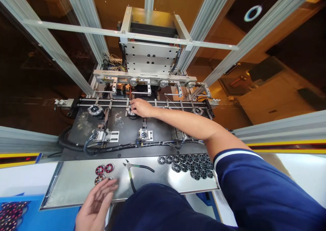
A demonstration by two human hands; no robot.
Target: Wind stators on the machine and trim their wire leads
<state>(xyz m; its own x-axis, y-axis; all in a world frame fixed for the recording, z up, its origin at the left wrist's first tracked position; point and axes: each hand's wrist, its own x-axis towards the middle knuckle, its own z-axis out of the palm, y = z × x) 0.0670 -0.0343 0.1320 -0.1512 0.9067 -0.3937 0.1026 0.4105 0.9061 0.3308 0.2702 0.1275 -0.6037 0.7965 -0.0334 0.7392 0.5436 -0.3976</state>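
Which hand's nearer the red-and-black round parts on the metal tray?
Left. The left hand is right by the red-and-black round parts, overlapping some in view; contact unclear. The right hand is farther off, at a round fixture beyond the metal tray.

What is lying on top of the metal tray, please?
Red-and-black spoked rings, diagonal cutters and a cluster of dark spoked rings lie on the metal tray. The left hand and navy clothing cover parts of it; anything beneath them cannot be seen.
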